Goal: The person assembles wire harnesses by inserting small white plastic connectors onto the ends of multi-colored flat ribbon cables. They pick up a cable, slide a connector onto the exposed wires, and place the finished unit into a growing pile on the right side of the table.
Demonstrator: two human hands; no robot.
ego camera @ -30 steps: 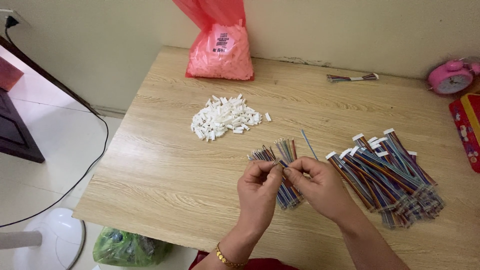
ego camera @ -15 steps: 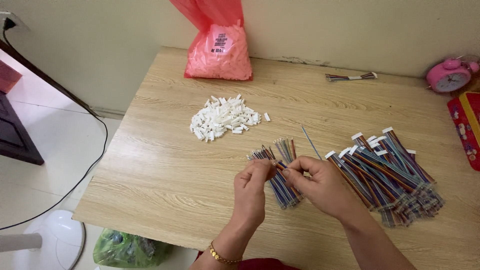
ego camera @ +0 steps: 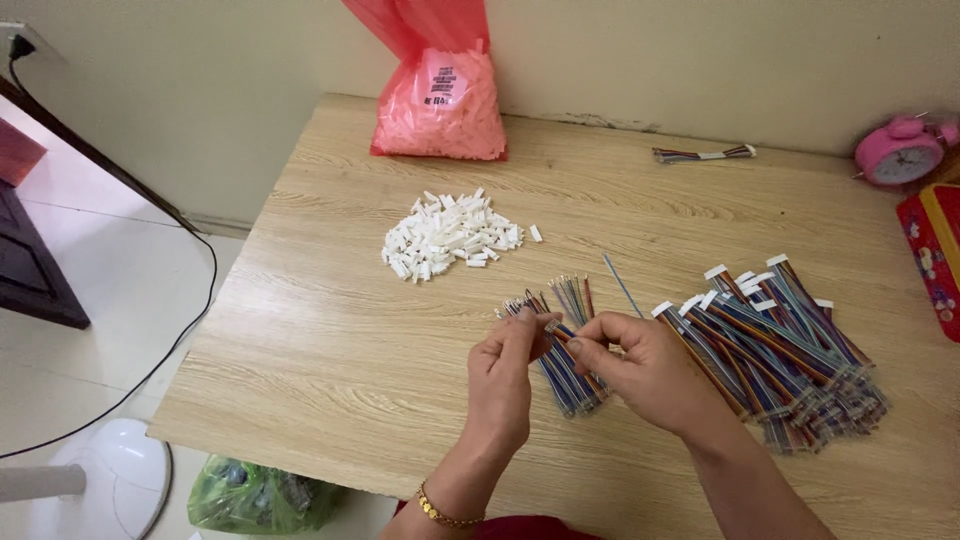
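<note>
Both my hands meet over a small bundle of multicoloured ribbon wires (ego camera: 562,345) lying on the wooden table (ego camera: 330,340). My left hand (ego camera: 505,380) pinches the near ends of one wire strip, and my right hand (ego camera: 645,370) grips the same strip from the right. What sits at the strip's tip between my fingers is too small to tell. A pile of small white plastic connectors (ego camera: 450,235) lies further back on the left. A larger heap of wire strips with white connectors fitted (ego camera: 775,345) lies to the right of my right hand.
A red plastic bag of white connectors (ego camera: 440,90) leans on the wall at the back. One loose wire strip (ego camera: 700,153) lies near the wall. A pink alarm clock (ego camera: 895,150) and a red box (ego camera: 935,250) stand at the right edge. A single thin wire (ego camera: 622,285) lies mid-table.
My hands have shifted slightly, staying together over the small wire bundle. The piles on the table have not moved.
</note>
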